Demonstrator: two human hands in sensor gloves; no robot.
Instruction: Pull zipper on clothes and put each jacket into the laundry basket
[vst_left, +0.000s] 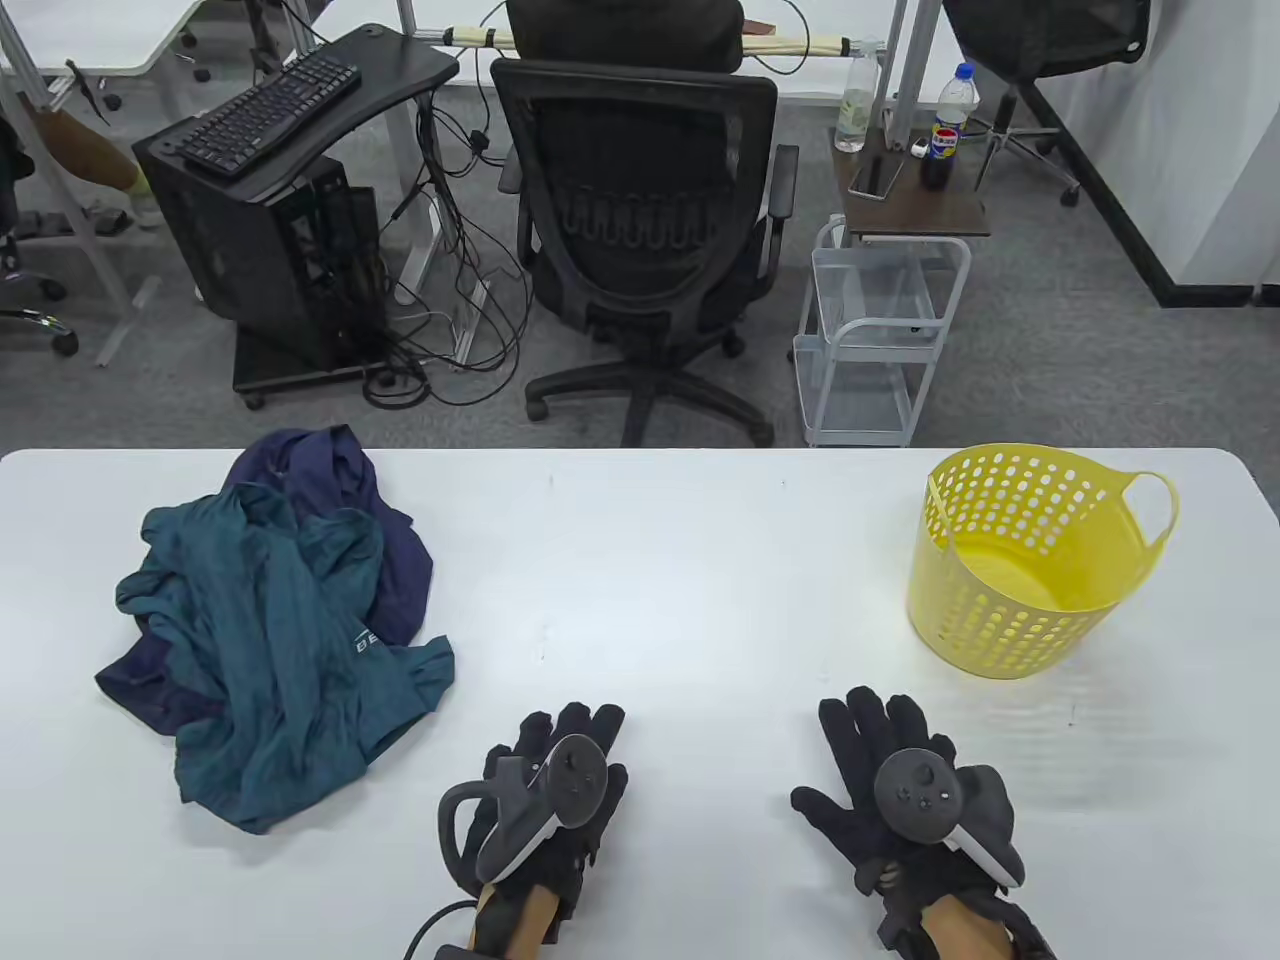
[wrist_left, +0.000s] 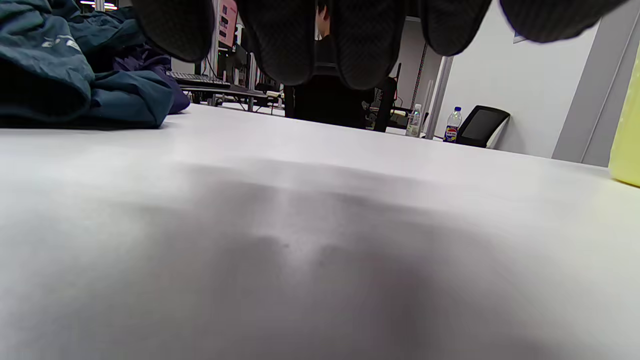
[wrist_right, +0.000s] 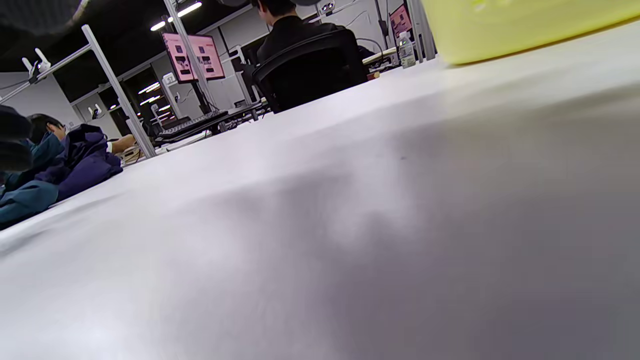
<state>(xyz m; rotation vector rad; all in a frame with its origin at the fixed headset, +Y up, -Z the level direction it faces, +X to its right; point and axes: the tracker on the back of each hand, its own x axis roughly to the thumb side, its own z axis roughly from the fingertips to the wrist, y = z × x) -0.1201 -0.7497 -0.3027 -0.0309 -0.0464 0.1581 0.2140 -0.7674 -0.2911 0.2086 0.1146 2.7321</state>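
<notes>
Both black-gloved hands flat on white tabletop (vst_left: 660, 590), left hand (vst_left: 550, 790) and right hand (vst_left: 900, 790), fingers straight, holding nothing. Further off, left: crumpled teal zip jacket (vst_left: 270, 650) atop navy jacket (vst_left: 330, 490). Far right: yellow perforated plastic laundry basket (vst_left: 1030, 560), empty. Advice: take teal first, spread flat, find zipper.

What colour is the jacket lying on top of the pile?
Teal green, the top jacket; it shows best in the table view.
</notes>
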